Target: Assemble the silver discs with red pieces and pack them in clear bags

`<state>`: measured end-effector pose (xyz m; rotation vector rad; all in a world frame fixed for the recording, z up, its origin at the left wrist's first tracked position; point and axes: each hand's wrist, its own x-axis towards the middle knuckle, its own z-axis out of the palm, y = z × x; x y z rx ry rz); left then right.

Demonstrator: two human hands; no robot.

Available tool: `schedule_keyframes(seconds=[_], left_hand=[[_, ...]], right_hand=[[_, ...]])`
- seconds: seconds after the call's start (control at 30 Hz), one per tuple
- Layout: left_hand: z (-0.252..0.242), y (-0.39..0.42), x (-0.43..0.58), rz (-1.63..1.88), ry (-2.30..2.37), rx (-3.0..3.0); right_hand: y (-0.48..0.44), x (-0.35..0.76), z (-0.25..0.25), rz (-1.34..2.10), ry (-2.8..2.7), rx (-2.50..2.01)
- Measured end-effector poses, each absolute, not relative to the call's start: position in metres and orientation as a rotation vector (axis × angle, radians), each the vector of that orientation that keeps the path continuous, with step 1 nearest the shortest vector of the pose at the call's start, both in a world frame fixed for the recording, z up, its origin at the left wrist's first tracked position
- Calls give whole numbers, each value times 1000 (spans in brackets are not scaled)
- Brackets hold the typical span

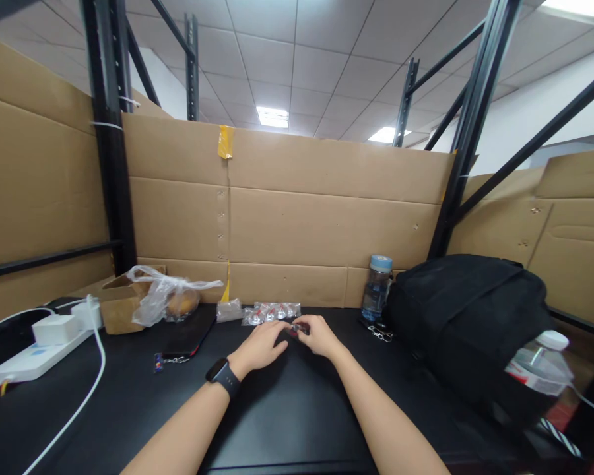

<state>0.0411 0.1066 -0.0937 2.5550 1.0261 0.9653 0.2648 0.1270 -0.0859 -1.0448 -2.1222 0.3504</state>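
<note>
Both my hands meet over the middle of the black table (287, 409). My left hand (261, 344), with a black smartwatch (222, 377) on its wrist, curls its fingers toward a small dark and red object (298, 328). My right hand (319, 338) pinches that same small object from the right. The object is too small to name. Just behind my hands lies a row of small clear plastic packets (271, 312) with red and silver pieces inside.
A black backpack (468, 323) fills the right side, with a blue-capped water bottle (377, 287) beside it. At left are a white power strip (34, 356) with chargers, a cardboard box (121, 303), a plastic bag (171, 297) and a dark phone (185, 340). Cardboard walls enclose the table.
</note>
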Motion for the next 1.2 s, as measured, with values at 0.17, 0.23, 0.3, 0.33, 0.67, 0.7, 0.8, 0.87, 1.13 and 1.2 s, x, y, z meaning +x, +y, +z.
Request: schedule_keyframes(seconds=[0.17,0.23,0.3,0.33,0.67,0.7,0.8,0.87,1.13,1.2], left_hand=[[-87,106,46,1082,1169,2359],[-80,104,46,1120,1149,2326],[-74,100,47,1207,1162,2282],[-72,99,48,1260,1176,2263],[-71,100,46,1157,1488,2400],[-71,101,45,1157,1542,2378],[-74,105,41,1231,1568,2303],[-76,108,40,1293,1525,2248],[-87,123,42,1421,1143,2145],[-88,124,42,1432,1060,2122]], right_hand=[[128,261,-85,642,-1814,-976],[128,258,-86,755,-1736,-910],[126,255,-87,813,-1698,-871],[126,254,-87,824,-1698,-863],[116,252,-75,843,-1552,-846],[115,253,-73,865,-1512,-838],[112,256,-68,911,-1461,-827],[112,257,-68,926,-1450,-815],[113,251,-75,1032,-1444,-782],[112,250,-75,1032,-1441,-774]])
